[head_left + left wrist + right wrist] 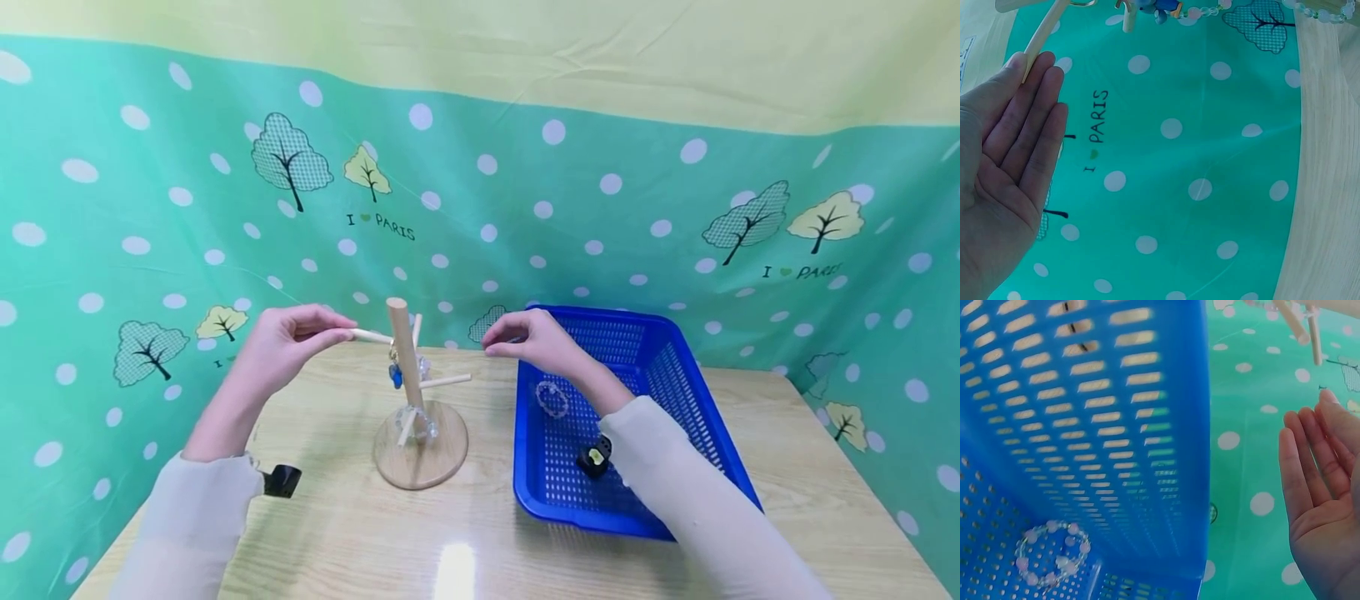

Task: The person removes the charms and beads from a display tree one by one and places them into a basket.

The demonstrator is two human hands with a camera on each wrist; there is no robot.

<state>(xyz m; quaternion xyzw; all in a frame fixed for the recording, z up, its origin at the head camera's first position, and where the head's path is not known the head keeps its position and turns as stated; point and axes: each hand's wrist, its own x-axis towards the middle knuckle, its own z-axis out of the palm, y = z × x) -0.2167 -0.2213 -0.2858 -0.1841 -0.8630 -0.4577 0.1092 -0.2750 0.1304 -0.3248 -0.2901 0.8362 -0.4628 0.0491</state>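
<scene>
Left hand (287, 343) pinched 1 peg (372, 337) of the wooden stand (410, 375), lower centre; right hand (542, 339) (empty, fingers loosely bent) hung by the basket (570, 517), lower right. Light pinch was best imo; tugging risked tipping it.

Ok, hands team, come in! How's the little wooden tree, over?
Left hand pinching a peg of the wooden stand. Right hand holding nothing. Blue charm hanging on stand. Nothing seen between right hand and stand.

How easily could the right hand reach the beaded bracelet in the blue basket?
Probably yes: the right hand looks empty and close, the blue basket is open above, and nothing covers the beaded bracelet.
</scene>
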